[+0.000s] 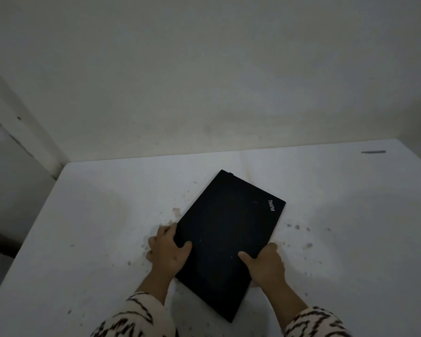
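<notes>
Gripping a closed, flat black rectangular laptop [226,229] by its two long edges, both hands work at the near half of the machine. The left hand [167,251] curls round the laptop's left edge: its thumb [184,246] lies on top of the lid, while the fingers wrap down over the side, their tips hidden beneath. The right hand [265,263] holds the opposite edge in the same way, with its thumb [244,256] pressed on the lid and the fingers bent round the edge out of sight.

The laptop sits at the middle of a white, smooth-topped table [95,227], turned on a diagonal so that one corner points toward the person and the far corner toward the wall. A small silver ThinkPad logo [271,205] shows at its far right corner. Whether the near end rests on the table or is raised a little cannot be told.

Brownish stains and specks [175,211] dot the table top just beside the left hand and off to the right of the laptop. A short dark grey mark [373,152] lies near the table's far right edge, well apart from the laptop. Both wrists come out of cream sleeves with black streaks, the left sleeve [136,314] and the right sleeve [314,322]. A dull off-white wall [204,81] rises behind the table.
</notes>
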`<state>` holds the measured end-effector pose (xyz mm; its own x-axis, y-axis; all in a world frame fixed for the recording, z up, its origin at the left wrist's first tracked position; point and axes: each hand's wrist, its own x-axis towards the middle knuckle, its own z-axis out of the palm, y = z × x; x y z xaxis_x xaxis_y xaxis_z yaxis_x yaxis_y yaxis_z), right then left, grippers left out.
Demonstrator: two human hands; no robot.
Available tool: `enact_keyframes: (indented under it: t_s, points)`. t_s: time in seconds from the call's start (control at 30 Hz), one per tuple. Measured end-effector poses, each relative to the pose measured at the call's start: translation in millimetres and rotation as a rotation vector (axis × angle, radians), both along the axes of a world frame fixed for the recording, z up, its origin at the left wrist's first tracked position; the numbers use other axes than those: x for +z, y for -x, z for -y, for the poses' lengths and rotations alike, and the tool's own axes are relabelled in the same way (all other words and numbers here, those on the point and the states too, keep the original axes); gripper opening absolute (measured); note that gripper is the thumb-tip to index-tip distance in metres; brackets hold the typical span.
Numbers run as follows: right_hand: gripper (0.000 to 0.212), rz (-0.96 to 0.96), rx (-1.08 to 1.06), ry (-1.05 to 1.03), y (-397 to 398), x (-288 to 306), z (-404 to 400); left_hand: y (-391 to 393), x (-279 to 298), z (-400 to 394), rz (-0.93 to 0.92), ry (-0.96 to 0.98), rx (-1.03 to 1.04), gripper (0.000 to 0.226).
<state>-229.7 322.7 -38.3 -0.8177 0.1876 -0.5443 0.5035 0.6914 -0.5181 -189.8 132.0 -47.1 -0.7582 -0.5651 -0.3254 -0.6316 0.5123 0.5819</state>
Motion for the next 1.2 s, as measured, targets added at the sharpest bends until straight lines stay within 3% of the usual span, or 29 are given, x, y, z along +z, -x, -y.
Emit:
enact_keyframes:
  t_s: [0.23, 0.37, 0.43, 0.6, 0.8, 1.2]
  points:
    - [0.062, 0.000, -0.067, 0.033, -10.6, -6.6, 24.2, 18.4, 0.0, 29.9, 0.038, 0.063, -0.103, 0.066]
    - [0.072, -0.027, -0.134, 0.029, -15.0, -13.2, 33.8, 16.5, -0.7, 32.3, 0.021, 0.088, -0.121, 0.064]
    - [0.081, -0.050, -0.166, -0.083, -15.3, -11.3, 34.7, 10.5, -2.2, 24.5, 0.004, 0.136, -0.100, 0.063]
    - [0.103, -0.245, -0.008, -0.228, 0.3, -12.4, 22.7, -6.6, -7.6, -5.1, -0.001, 0.114, 0.031, 0.073]
    - [0.107, -0.222, 0.260, -0.323, 20.9, -17.1, 3.8, -24.3, -11.8, -46.1, 0.017, 0.053, 0.128, 0.075]
    - [0.115, -0.226, 0.600, -0.384, 69.3, -18.4, -24.3, -34.8, -11.2, -101.6, 0.189, 0.187, 0.164, 0.078]
